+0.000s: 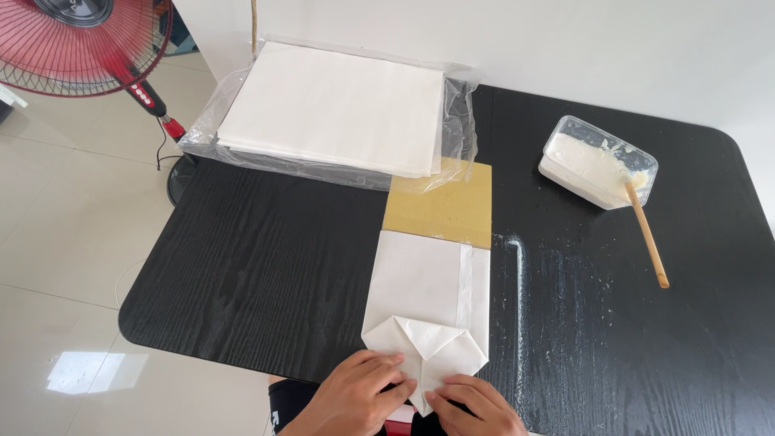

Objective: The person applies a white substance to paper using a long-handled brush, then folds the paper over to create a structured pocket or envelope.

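Observation:
A white paper bag (pixel 428 282) lies flat on the black table (pixel 266 266), wrapped around a brown cardboard sheet (pixel 444 206) that sticks out at its far end. The near end of the bag is folded into a diamond of flaps (pixel 424 343). My left hand (pixel 359 396) presses the left part of the lower flap with its fingertips. My right hand (pixel 472 406) pinches the flap's lower tip from the right. Both hands sit at the table's near edge.
A stack of white paper sheets (pixel 335 109) in a clear plastic wrap lies at the far side. A clear tub of white paste (pixel 597 161) with a wooden stick (pixel 646 234) stands at the right. A red fan (pixel 81 36) stands on the floor, left.

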